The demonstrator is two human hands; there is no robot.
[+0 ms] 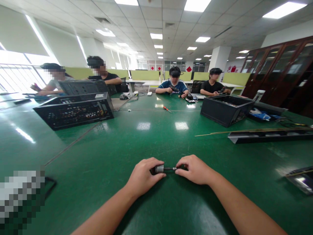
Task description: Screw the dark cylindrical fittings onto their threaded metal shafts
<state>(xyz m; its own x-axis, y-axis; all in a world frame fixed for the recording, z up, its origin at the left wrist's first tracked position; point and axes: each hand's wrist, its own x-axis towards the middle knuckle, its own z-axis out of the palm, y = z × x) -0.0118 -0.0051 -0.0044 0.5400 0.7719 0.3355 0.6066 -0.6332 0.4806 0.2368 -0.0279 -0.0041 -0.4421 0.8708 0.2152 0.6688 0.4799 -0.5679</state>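
My left hand [144, 176] is closed around the silver-collared handle end of a small screwdriver [163, 169], low over the green table [146, 137]. My right hand [195, 169] pinches the thin dark shaft at the other end. The tool lies level between both hands, just above the table top. Most of its handle is hidden inside my left fist.
A black computer case [73, 111] lies at the left, an open black case [226, 109] at the right. A long black panel [269, 135] with thin rods lies far right. A red screwdriver [167, 109] lies mid-table. Several people sit across the table.
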